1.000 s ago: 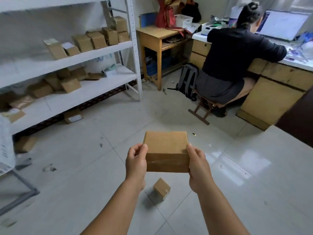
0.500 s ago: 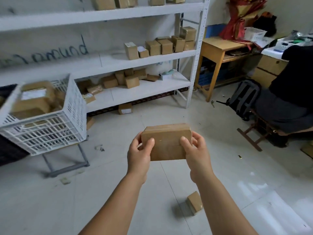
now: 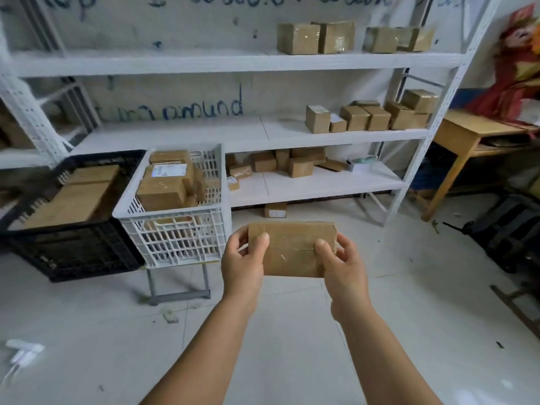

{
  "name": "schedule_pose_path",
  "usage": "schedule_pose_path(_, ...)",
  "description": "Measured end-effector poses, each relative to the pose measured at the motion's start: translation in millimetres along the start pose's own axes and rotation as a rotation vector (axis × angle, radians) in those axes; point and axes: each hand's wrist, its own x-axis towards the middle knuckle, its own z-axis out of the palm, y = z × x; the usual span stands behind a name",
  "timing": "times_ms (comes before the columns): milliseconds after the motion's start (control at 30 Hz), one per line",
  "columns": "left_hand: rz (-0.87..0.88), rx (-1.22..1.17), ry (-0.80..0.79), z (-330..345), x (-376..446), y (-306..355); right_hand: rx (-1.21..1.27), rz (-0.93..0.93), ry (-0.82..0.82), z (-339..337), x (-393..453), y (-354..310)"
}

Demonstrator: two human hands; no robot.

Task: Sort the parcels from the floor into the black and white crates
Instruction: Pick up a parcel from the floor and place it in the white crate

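A flat brown cardboard parcel (image 3: 292, 248) is held up in front of me, tilted so its taped broad face shows. My left hand (image 3: 242, 263) grips its left edge and my right hand (image 3: 343, 266) grips its right edge, thumbs on the face. To the left stands a white crate (image 3: 175, 235) on a low metal stand, filled with several brown parcels. Beside it, further left, a black crate (image 3: 73, 249) holds flat brown parcels. Both crates are apart from the parcel I hold.
A white shelving rack (image 3: 263, 133) with many small brown boxes runs along the wall behind the crates. One box (image 3: 275, 209) lies on the floor under it. A wooden table (image 3: 467, 135) and a dark backpack (image 3: 508, 229) are at the right. Paper scraps (image 3: 20, 350) lie at the lower left.
My view has swung left, bringing the white and black crates into full sight. The parcel has stayed in both hands, now tipped more upright. The small box on the floor near my arms is out of view.
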Motion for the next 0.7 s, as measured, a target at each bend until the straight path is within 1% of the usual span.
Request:
schedule_pose_path(300,0.020,-0.008,0.129,-87,69,28,-0.025,-0.006,-0.111,124,8,1)
schedule_pose_path(533,0.009,0.005,0.201,-120,130,36,-0.053,0.006,-0.197,194,41,6)
schedule_pose_path(700,0.015,0.082,0.271,-132,198,47,-0.093,0.001,-0.305,249,93,0)
